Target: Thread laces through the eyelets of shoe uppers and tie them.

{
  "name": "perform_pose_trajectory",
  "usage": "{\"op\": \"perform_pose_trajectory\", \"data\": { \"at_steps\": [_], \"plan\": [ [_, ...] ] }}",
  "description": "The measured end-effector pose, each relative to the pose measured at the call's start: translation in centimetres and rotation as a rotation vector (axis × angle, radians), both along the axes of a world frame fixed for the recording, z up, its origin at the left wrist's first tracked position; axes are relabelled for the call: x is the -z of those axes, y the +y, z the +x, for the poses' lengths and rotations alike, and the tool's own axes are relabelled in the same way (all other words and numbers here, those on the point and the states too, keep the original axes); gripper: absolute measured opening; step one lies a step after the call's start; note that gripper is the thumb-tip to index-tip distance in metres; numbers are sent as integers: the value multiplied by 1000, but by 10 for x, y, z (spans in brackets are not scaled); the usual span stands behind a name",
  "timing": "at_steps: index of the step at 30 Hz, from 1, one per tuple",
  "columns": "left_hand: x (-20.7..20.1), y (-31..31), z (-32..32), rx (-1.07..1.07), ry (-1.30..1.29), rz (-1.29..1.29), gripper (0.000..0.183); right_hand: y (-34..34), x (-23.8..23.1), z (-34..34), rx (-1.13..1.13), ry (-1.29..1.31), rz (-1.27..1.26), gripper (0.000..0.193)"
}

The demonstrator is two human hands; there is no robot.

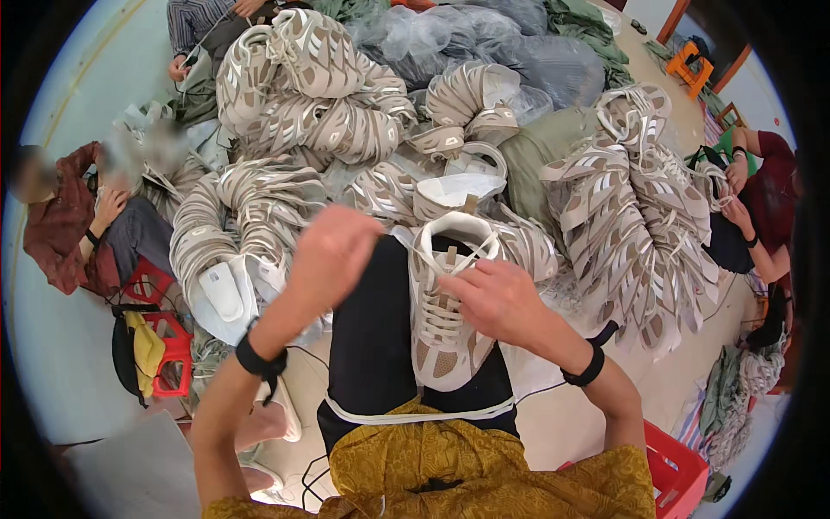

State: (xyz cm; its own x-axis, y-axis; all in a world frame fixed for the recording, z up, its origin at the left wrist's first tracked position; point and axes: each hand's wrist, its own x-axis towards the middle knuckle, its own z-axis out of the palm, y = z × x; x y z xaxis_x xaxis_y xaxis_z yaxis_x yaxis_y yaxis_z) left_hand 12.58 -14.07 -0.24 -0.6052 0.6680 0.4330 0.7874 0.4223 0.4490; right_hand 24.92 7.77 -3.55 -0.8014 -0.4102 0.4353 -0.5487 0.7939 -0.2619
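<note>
Shoe upper [451, 359] across the thighs, directly under the right fingertips, toe toward the wearer.
Left hand [335, 258] is raised beside the collar, wrist bent, fingers curled; motion blur prevents telling whether they clamp anything. Right hand [500, 298] reaches in from the right, knuckles up, fingertips drawn together at the white lace [441, 322] by the upper eyelets; whether they pinch it cannot be told. Left of the left fingers, a pale rounded pad [223, 292] bears a small mark too small to read. Below the right fingertips, the upper shows flat laces, beige mesh and smooth pale overlays; above them, a padded collar. Right of the right fingers stands a heap of striped, nested uppers [627, 225]; beyond both hands, crinkled translucent plastic [558, 69].
</note>
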Motion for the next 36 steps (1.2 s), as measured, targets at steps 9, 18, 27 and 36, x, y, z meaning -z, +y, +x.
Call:
{"op": "perform_pose_trajectory", "data": {
  "at_steps": [9,18,27,36],
  "plan": [
    [41,36,66,232,22,-147,23,16,4,-6,79,-69,-115,35],
    [60,58,80,81,58,-218,11,20,3,-7,137,-295,-390,41],
    [55,77,80,93,-239,-250,20,24,13,0,133,-378,-508,47],
    [65,80,71,143,-402,-337,42,19,19,-4,183,-348,-562,42]
  ]
}}
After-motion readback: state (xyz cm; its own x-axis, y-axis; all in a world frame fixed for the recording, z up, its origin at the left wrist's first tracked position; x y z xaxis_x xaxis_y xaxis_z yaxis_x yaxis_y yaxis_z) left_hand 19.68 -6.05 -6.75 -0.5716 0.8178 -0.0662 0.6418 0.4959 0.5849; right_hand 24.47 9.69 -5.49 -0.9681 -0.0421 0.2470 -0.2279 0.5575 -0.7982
